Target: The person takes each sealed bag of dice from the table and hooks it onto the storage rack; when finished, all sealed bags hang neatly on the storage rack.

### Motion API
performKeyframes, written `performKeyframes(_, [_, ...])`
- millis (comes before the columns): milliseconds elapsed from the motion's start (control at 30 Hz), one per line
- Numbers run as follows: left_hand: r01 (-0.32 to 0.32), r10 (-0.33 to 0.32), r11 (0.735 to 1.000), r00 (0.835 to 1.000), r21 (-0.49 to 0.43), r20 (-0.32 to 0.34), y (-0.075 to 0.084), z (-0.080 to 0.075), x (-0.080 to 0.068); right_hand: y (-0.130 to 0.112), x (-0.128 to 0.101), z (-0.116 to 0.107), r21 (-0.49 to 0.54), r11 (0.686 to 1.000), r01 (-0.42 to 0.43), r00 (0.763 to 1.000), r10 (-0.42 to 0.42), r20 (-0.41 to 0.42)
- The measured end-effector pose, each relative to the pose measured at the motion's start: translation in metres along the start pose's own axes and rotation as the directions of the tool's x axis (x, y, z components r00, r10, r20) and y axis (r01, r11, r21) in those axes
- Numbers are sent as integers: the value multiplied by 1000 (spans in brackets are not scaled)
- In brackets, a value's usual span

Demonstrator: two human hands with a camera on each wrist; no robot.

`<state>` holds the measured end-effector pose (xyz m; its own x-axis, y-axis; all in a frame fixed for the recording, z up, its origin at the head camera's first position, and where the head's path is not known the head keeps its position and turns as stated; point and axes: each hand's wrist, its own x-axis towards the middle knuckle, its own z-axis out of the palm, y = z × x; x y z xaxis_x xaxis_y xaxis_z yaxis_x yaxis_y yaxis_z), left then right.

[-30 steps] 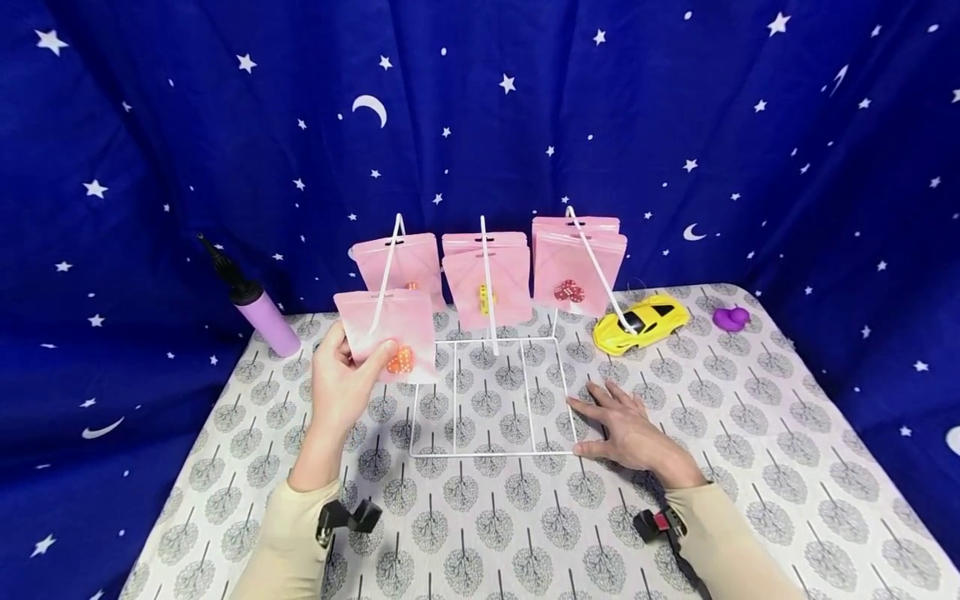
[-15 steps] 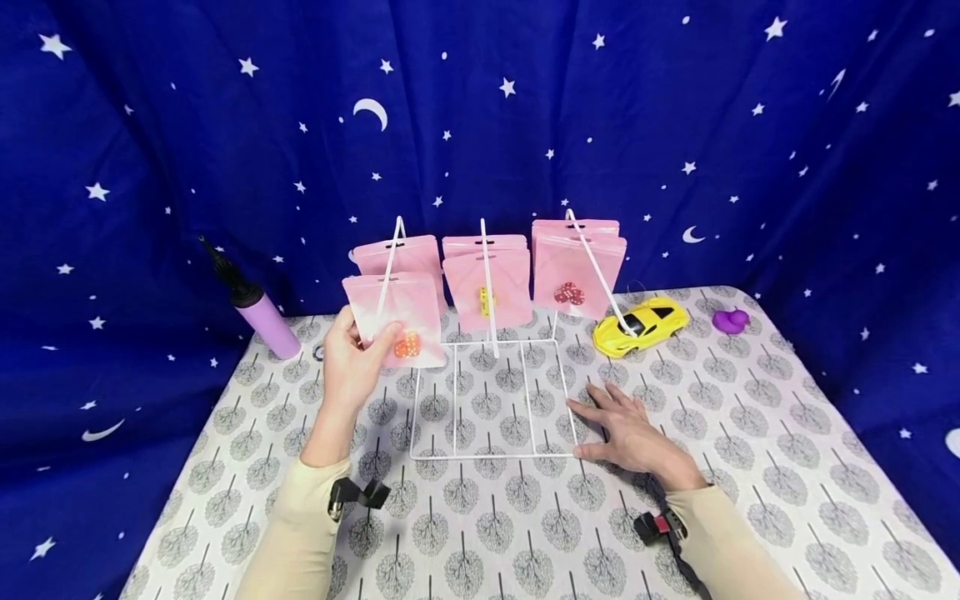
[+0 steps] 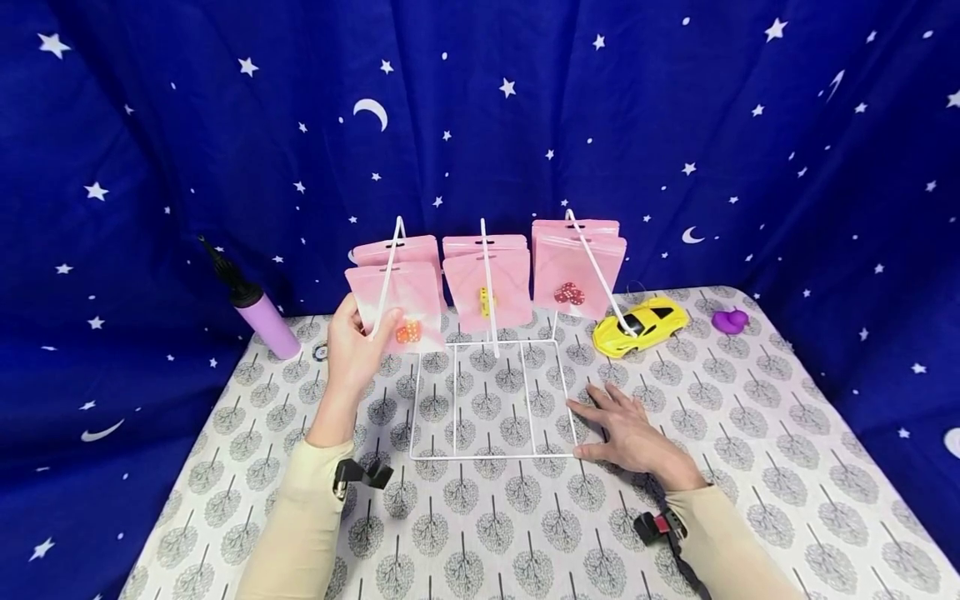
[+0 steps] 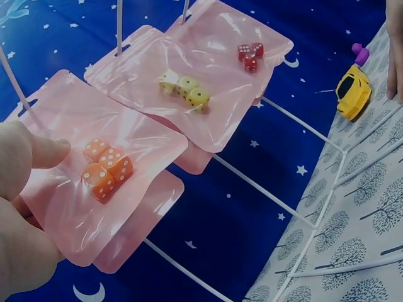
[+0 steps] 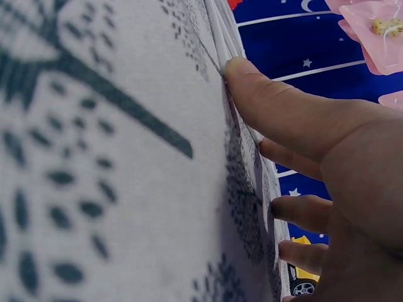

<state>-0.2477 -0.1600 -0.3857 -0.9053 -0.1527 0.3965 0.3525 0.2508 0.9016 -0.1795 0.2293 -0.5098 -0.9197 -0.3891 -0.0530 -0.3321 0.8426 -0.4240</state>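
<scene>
The left hand (image 3: 351, 350) pinches a pink bag (image 3: 395, 302) with orange dice (image 4: 106, 168) inside, thumb on the front and the other fingers behind it. The bag is up at the left rod (image 3: 386, 279) of the white wire rack (image 3: 487, 398). In the left wrist view the rod seems to enter the slot at the top edge of the bag, but I cannot tell how far it goes through. Just behind it another pink bag (image 3: 401, 248) hangs on the same rod.

The right hand (image 3: 628, 432) lies flat and open on the counter (image 3: 750, 450), the fingers spread, with the fingertips (image 5: 236, 66) touching the right front corner of the rack base. It looks like it holds the rack steady.

I judge that the step in hand is hanging this bag on the left rod, and it is almost finished. The next move calls for pushing the bag further up along the tilted rod until it rests against the bag behind, and only then relaxing the pinch. The slot is small and the film is soft, so the bag must be kept flat and the slot in line with the rod. The right hand should keep its pressure, because the rack is light.

The middle rod (image 3: 487, 283) carries bags with yellow dice (image 4: 184, 88), the right rod (image 3: 596, 271) bags with red dice (image 4: 250, 55).
</scene>
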Motion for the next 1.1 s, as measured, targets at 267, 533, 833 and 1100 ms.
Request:
performKeyframes(267, [-41,41,999,999,21,4,11,5,3,1,-2,0,-2,1000,7,1000,-7,-2])
performKeyframes(533, [-60,60,998,998,34,-10,25,8,4,2,-1,0,-2,1000,4,1000,-4,-3])
performKeyframes(833, [-58,58,997,998,52,1,22,9,14,1,-1,0,0,1000,8,1000,-8,-10])
performKeyframes(1100, [-86,87,996,996,37,-5,19,11,19,1,0,1,7,1000,8,1000,-8,-8])
